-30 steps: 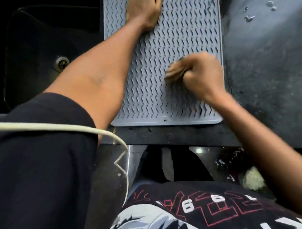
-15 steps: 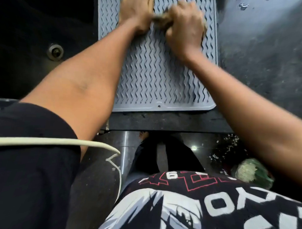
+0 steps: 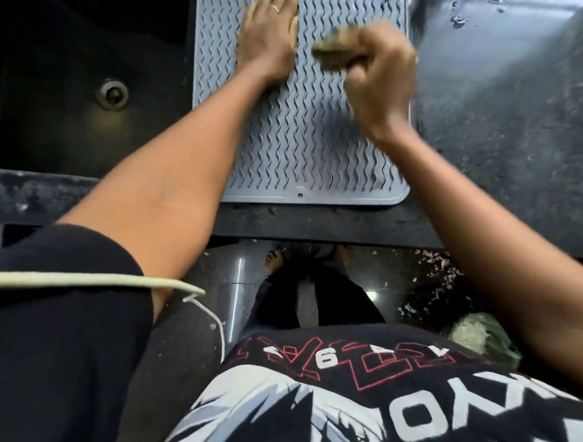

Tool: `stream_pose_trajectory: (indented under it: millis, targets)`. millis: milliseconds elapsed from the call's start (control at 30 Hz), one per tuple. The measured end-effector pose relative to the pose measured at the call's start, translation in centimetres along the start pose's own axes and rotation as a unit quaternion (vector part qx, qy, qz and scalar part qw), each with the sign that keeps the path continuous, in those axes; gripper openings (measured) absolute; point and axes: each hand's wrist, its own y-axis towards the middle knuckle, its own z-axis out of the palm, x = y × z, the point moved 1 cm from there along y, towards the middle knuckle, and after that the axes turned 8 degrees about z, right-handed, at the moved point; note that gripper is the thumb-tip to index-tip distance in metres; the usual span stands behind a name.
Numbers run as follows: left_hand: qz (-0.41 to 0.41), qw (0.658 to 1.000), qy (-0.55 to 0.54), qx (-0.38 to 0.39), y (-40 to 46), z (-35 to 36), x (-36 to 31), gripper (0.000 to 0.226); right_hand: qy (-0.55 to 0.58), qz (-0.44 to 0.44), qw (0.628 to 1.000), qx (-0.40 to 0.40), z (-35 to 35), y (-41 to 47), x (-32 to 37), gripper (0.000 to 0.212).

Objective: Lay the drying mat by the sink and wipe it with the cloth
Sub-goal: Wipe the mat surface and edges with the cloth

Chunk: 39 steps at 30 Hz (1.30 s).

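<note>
While the grey mat (image 3: pixel 306 148) lies flat on the dark counter (image 3: pixel 504 135), it is pressed down by one hand and rubbed by the other. The mat is covered with rows of little wavy bumps, and a small hole is seen in the middle of its near edge. It is placed just beside the sink (image 3: pixel 56 90), with its left edge along the sink's rim. Its near edge is set close to the front of the counter.

The left hand (image 3: pixel 266 41) is laid flat on the far left part of the mat, with the fingers straight and held close together. A thin ring is worn on one finger.

The cloth (image 3: pixel 335 55) is bunched up and brownish green. It is gripped by the right hand (image 3: pixel 379 75), whose fingers are curled tight round it. This hand and the cloth are blurred, and they are held over the far right part of the mat. Whether the cloth is touching the mat cannot be told.

A round metal drain (image 3: pixel 113 94) is seen at the bottom of the black sink. Some water drops (image 3: pixel 459 19) are seen on the counter, past the mat's far right corner.
</note>
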Motion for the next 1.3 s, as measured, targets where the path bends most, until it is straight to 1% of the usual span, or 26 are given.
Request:
stream_pose_trajectory:
  millis: [33,67,100,133,167,233,300,367,433,500,600,667,700,733,800,867,900,967,1033,1100,1133,1167,1200,1233,1267,1300]
  targets:
    - [-0.005,1.0,0.003,0.007,-0.4,0.1,-0.1,0.051,-0.033,-0.006,0.999,0.018,0.9,2.2,0.0,0.038]
    - [-0.012,1.0,0.003,0.007,-0.9,0.2,-0.2,0.05,-0.078,-0.016,0.995,0.058,1.7,4.0,-0.2,0.043]
    - [-0.018,1.0,0.001,0.005,-1.1,0.1,-0.3,0.05,-0.119,-0.028,0.987,0.103,2.7,5.3,-0.7,0.044]
    - [-0.023,1.0,0.0,0.001,-1.2,0.0,-0.4,0.05,-0.146,-0.036,0.98,0.13,3.4,5.9,-1.1,0.041]
    - [-0.026,1.0,-0.001,-0.001,-1.3,0.0,-0.5,0.049,-0.158,-0.036,0.977,0.137,3.9,5.7,-1.4,0.037]
    - [-0.029,1.0,-0.005,-0.007,-1.5,0.0,-0.7,0.049,-0.149,-0.057,0.982,0.105,3.7,3.1,-1.8,0.028]
    - [-0.035,0.999,-0.009,-0.018,-1.5,0.2,-0.6,0.049,-0.108,-0.109,0.985,0.078,2.2,-1.5,-2.1,0.022]
    - [-0.044,0.999,-0.017,-0.021,-1.7,0.2,-0.4,0.048,-0.075,-0.166,0.981,0.072,-0.1,-6.3,-2.8,0.013]
    - [-0.042,0.999,-0.015,-0.018,-1.7,0.2,-0.3,0.048,-0.083,-0.199,0.972,0.096,-1.9,-10.0,-3.4,0.011]
    - [-0.029,0.999,-0.008,-0.014,-1.5,0.2,-0.4,0.049,-0.094,-0.197,0.967,0.128,-2.9,-11.9,-3.7,0.011]
    - [-0.025,1.0,-0.007,-0.011,-1.2,0.3,-0.4,0.05,-0.112,-0.16,0.959,0.208,-3.4,-11.3,-2.6,0.017]
    - [-0.028,0.999,-0.006,-0.016,-1.1,0.1,-0.4,0.05,-0.097,-0.097,0.955,0.262,-3.7,-9.8,-2.2,0.027]
    - [-0.028,0.999,-0.005,-0.02,-1.0,-0.1,-0.4,0.05,-0.053,-0.041,0.957,0.282,-3.8,-8.8,-2.1,0.03]
    - [-0.028,0.999,-0.009,-0.022,-0.8,-0.3,-0.3,0.049,0.014,0.029,0.956,0.292,-4.0,-7.8,-1.9,0.029]
    - [-0.022,0.999,-0.021,-0.037,-0.3,-0.9,0.3,0.045,0.164,0.156,0.937,0.264,-4.3,-5.7,-1.6,0.028]
    - [-0.016,0.998,-0.028,-0.06,0.8,-1.4,1.2,0.041,0.263,0.222,0.912,0.225,-4.4,-3.2,-1.2,0.036]
    - [-0.014,0.997,-0.036,-0.061,1.8,-1.7,1.7,0.041,0.286,0.234,0.903,0.221,-4.3,-1.9,-0.7,0.04]
    - [-0.006,0.998,-0.062,-0.025,4.2,-2.3,2.9,0.046,0.303,0.23,0.895,0.231,-3.8,0.5,0.4,0.045]
    - [0.013,0.997,-0.072,0.032,6.5,-2.6,4.2,0.051,0.312,0.21,0.895,0.239,-2.4,2.9,1.6,0.048]
    - [0.024,0.997,-0.047,0.062,8.2,-2.4,5.3,0.053,0.319,0.19,0.902,0.222,-0.5,5.8,3.0,0.046]
    - [0.028,0.997,-0.03,0.061,8.7,-2.1,5.7,0.054,0.313,0.173,0.913,0.198,0.6,7.3,3.6,0.044]
    - [0.031,0.998,-0.018,0.051,9.0,-1.9,6.0,0.054,0.284,0.143,0.932,0.173,2.1,9.1,3.9,0.043]
    - [0.031,0.999,-0.011,0.039,9.1,-1.6,6.3,0.054,0.219,0.099,0.959,0.149,3.8,10.9,4.0,0.043]
    - [0.032,0.999,-0.009,0.029,9.3,-1.4,6.6,0.053,0.121,0.047,0.983,0.131,5.9,12.7,4.1,0.046]
    - [0.033,0.999,-0.01,0.025,9.3,-1.4,6.7,0.052,0.004,-0.006,0.992,0.123,7.9,14.1,4.1,0.049]
    - [0.032,0.999,-0.015,0.022,9.4,-1.4,6.8,0.053,-0.103,-0.047,0.985,0.129,9.9,15.1,4.1,0.05]
